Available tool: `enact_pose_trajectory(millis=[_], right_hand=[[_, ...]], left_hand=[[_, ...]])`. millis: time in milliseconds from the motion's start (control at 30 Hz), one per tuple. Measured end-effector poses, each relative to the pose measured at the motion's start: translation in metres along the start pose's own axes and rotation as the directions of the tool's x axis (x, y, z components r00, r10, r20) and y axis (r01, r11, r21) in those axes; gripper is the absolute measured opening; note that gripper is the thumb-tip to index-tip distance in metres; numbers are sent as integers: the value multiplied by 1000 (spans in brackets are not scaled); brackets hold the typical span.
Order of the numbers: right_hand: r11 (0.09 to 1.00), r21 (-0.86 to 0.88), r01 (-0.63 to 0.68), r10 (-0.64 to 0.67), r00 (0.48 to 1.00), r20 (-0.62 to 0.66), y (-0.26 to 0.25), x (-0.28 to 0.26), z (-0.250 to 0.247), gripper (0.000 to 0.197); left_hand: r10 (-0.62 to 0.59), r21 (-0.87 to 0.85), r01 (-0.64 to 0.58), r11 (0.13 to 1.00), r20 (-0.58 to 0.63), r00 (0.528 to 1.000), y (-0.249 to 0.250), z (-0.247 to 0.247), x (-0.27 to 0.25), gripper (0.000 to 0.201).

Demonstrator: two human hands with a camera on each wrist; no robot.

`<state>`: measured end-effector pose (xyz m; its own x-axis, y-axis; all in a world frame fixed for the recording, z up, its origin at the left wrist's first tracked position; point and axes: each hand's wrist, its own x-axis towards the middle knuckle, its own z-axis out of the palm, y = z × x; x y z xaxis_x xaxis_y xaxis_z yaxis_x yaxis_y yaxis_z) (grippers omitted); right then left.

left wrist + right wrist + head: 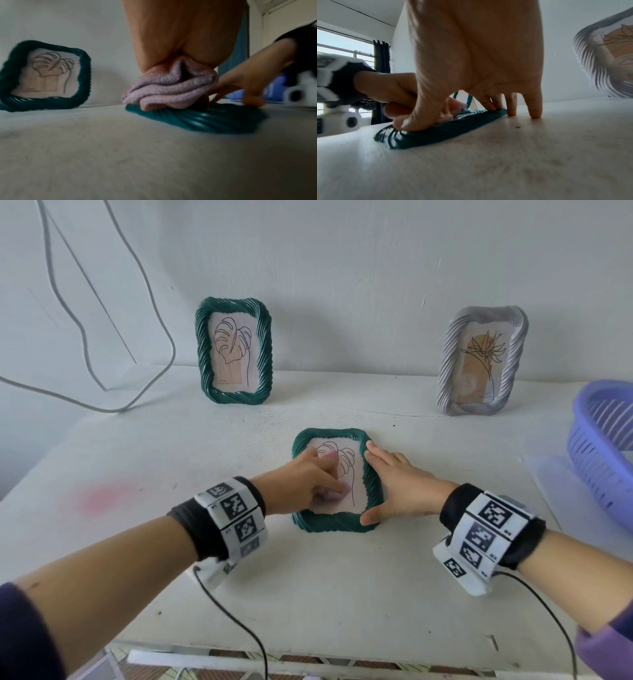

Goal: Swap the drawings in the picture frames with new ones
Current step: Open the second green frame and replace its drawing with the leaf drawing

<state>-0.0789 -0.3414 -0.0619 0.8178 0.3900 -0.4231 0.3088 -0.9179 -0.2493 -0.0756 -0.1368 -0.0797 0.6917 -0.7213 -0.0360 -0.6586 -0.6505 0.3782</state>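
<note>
A dark green picture frame [334,525] lies flat near the middle of the white table, a leaf line drawing showing in it. My left hand [318,474] grips a bunched lilac cloth [330,495] and presses it on the frame's face; the left wrist view shows the cloth [171,88] on the frame's rim [205,120]. My right hand [387,477] lies with straight fingers along the frame's right edge, thumb at the near right corner [445,132]. At the back wall stand another green frame [233,350] with the same leaf drawing and a grey frame [483,361] with a flower drawing.
A purple plastic basket [603,446] sits at the table's right edge, with a pale sheet [548,474] beside it. A grey cable [150,302] hangs down the wall at the left. A pink stain [99,498] marks the table's left side.
</note>
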Motion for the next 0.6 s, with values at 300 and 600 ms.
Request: enact_pose_trajectory(millis=[300,600], right_hand=[[1000,-3,6,-6,1000,-4,0,0,1,122],[1000,5,10,-9,1000,-13,1,1,2,120]], left_hand=[[-111,109,110,988,-5,994,-22,-16,18,33],[54,60,-57,997,51,997,-2,-4,12,26]])
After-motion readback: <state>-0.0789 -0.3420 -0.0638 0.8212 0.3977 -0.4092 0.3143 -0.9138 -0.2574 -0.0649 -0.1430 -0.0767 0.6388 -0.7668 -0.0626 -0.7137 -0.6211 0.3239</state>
